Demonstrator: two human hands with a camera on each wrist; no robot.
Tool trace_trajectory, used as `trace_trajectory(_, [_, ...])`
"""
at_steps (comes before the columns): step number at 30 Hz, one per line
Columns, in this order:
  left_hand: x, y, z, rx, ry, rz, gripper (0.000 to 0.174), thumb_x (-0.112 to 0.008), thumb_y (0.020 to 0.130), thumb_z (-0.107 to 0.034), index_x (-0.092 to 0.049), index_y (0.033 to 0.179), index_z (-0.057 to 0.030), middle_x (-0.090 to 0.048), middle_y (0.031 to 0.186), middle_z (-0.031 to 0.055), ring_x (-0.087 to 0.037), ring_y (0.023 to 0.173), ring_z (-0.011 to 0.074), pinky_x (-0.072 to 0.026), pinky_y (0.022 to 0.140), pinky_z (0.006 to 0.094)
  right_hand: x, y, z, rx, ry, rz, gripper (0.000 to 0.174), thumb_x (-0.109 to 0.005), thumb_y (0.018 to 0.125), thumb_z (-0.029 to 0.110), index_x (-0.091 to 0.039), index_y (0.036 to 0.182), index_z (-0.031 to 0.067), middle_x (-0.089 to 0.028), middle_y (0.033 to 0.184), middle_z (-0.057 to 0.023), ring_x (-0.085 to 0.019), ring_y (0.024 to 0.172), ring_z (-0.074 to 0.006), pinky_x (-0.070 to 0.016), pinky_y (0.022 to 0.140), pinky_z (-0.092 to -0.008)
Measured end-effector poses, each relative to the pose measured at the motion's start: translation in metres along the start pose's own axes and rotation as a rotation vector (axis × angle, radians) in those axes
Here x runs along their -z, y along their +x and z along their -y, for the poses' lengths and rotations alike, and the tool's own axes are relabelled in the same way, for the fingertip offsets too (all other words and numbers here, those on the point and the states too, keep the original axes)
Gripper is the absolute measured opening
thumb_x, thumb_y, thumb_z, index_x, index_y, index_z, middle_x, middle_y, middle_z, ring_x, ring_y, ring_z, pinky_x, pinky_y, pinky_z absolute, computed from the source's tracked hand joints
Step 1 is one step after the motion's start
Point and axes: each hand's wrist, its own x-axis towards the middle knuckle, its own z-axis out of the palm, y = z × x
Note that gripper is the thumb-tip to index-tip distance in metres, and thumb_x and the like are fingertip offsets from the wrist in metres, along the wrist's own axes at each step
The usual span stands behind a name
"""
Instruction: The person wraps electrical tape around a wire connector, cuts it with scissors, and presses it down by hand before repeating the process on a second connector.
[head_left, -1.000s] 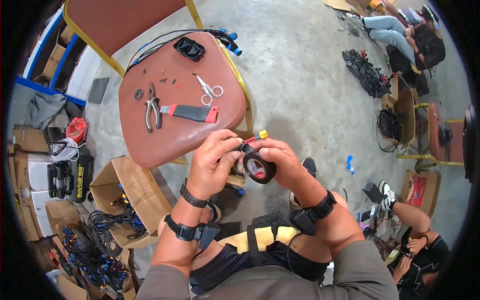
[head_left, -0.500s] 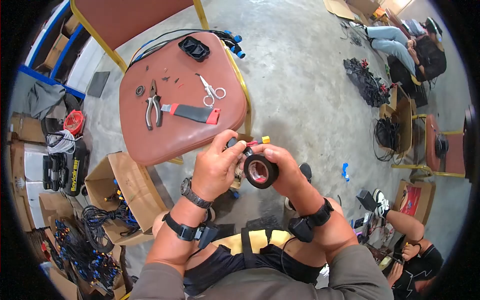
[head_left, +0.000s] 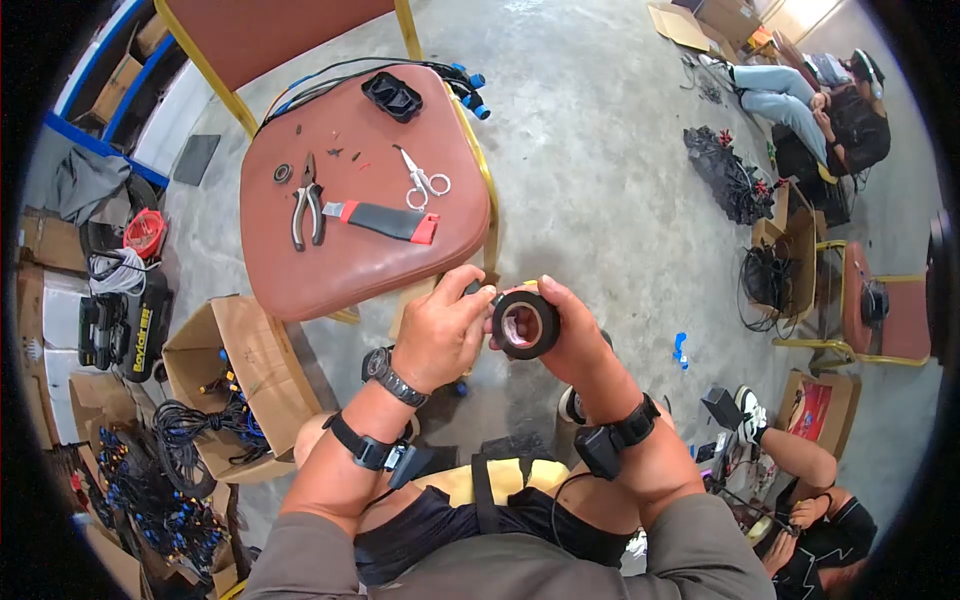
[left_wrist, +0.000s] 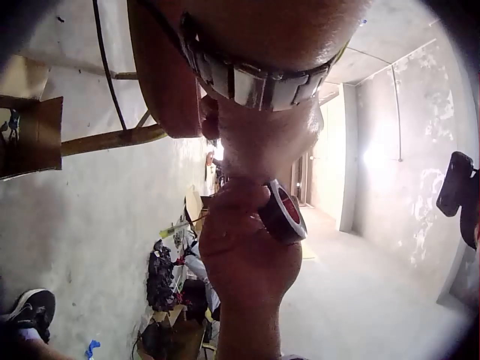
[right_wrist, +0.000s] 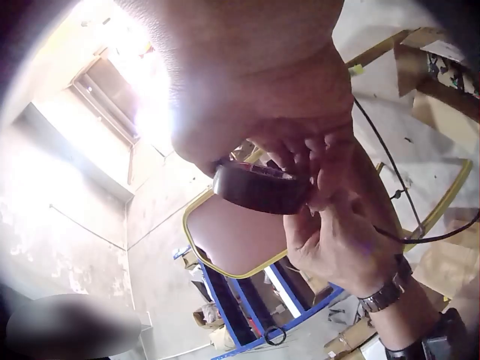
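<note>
The chair's brown seat [head_left: 340, 268] carries pliers [head_left: 310, 190], a red-and-black cutter [head_left: 385, 221] and white-handled scissors [head_left: 416, 176]. Near its front edge, the right hand [head_left: 578, 335] curls round a black tape roll [head_left: 547, 330] — thumb over its rim — while the left hand [head_left: 435, 338] pinches a small dark piece [head_left: 472, 288] just beside it.

Brown-seated chair [head_left: 350, 270] on grey concrete floor [head_left: 590, 150]; pale, patchy wall [left_wrist: 412, 150].
</note>
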Motion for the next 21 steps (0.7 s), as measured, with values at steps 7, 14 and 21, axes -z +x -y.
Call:
trace_trajectory(7, [-0.002, -0.004, 0.006, 0.020, 0.049, -0.019, 0.025, -0.069, 0.072, 0.004, -0.067, 0.096, -0.0026, -0.064, 0.106, 0.0159, -0.068, 0.078, 0.0313, -0.0546, 0.067, 0.0359, 0.003, -0.005, 0.002, -0.039, 0.015, 0.101, 0.057, -0.046, 0.097, 0.049, -0.061, 0.114, -0.0032, -0.069, 0.101, -0.0169, -0.069, 0.089, -0.0232, -0.0568, 0.068, -0.0338])
trace_trajectory(14, [-0.002, -0.004, 0.009, 0.017, 0.024, -0.089, 0.026, -0.071, 0.071, 0.005, -0.066, 0.096, -0.0017, -0.065, 0.107, 0.0157, -0.068, 0.083, 0.0310, -0.0542, 0.069, 0.0361, -0.013, -0.013, 0.021, 0.067, -0.071, 0.023, 0.040, -0.056, 0.097, 0.029, -0.056, 0.126, 0.0011, -0.065, 0.109, -0.0071, -0.065, 0.097, -0.0129, -0.0540, 0.084, -0.0294])
trace_trajectory(21, [0.000, 0.001, 0.007, 0.022, 0.007, -0.125, 0.024, -0.073, 0.073, -0.002, -0.065, 0.096, -0.0037, -0.067, 0.105, 0.0127, -0.068, 0.083, 0.0313, -0.0550, 0.071, 0.0377, -0.003, -0.015, 0.029, 0.019, -0.067, 0.240, 0.063, -0.071, 0.084, 0.020, -0.044, 0.138, 0.0017, -0.063, 0.114, -0.0069, -0.062, 0.105, -0.0162, -0.0517, 0.091, -0.0303])
